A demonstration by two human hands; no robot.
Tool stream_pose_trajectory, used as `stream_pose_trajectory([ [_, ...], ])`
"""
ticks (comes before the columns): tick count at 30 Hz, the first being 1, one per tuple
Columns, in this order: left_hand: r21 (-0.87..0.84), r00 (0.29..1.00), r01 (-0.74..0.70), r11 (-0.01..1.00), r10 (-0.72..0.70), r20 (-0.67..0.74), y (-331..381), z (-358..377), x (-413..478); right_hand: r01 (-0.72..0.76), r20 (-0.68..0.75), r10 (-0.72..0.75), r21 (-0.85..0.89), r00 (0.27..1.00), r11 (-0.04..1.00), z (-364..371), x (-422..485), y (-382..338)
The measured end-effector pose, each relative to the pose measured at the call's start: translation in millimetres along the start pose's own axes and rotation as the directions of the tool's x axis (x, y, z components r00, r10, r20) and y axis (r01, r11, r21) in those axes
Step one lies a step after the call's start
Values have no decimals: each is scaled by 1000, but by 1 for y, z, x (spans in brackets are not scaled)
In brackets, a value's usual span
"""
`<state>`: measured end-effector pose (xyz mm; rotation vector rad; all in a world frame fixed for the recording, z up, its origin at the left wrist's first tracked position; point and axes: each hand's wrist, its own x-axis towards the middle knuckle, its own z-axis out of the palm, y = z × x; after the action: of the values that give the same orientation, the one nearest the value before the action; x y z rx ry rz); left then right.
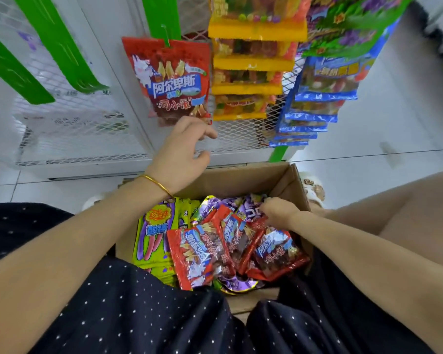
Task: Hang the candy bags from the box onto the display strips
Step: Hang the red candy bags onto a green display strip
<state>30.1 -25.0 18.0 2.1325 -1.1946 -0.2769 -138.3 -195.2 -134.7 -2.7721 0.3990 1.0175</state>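
One red foil candy bag (172,80) hangs on the green plastic display strip (159,19); more sit in the brown cardboard box (287,180). Left hand (182,149) hovers loose, empty. Right hand (276,213) pinches a boxed bag; neighbours might snag and spill out.

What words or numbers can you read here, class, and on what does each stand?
"阿尔卑斯": hung red bag.
"阿尔卑斯": red bag in box.
"8": green bag.
Yellow-green bag: logo and words too blurred.
Blue bags, yellow bags, purple bags: print unreadable.
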Motion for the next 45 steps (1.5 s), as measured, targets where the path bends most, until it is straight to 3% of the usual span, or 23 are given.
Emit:
stream_pose_trajectory([
  [5, -36, 998, 27, 999, -25, 55, 2, 10, 6, 8, -67, 9, 248, 998, 969, -27, -11, 8],
  [10, -1, 963, 16, 1000, -15, 271, 7, 22, 6, 118, -70, -98, 377, 993, 919, -86, -49, 23],
  [13, 43, 921, -19, 999, 1, 390, 16, 28, 3, 234, -163, -180, 433, 970, 870, -118, -70, 24],
  [16, 22, 906, -18, 1000, 7, 423, 22, 27, 4, 339, -277, -221, 519, 935, 785, -143, -80, 13],
  [20, -14, 939, 23, 1000, -17, 344, 23, 2, 12, 422, -406, -196, 598, 892, 681, -173, -83, -9],
  [27, -19, 980, 28, 999, -24, 198, 15, -78, 29, 538, -639, -120, 514, 760, 668, -218, -70, -60],
  [30, -147, 982, 55, 988, -81, -173, 13, -107, 49, 563, -721, -97, 443, 686, 698, -231, -71, -73],
  [33, -248, 878, 11, 969, -129, -461, 13, -126, 74, 540, -787, -70, 353, 612, 764, -248, -74, -84],
  [38, -344, 867, -34, 938, -144, -477, 22, -127, 99, 423, -901, -56, 147, 431, 894, -273, -76, -95],
  [45, -160, 916, -61, 985, -8, -401, 27, -135, 95, 402, -974, 74, 157, 215, 902, -288, -71, -109],
])
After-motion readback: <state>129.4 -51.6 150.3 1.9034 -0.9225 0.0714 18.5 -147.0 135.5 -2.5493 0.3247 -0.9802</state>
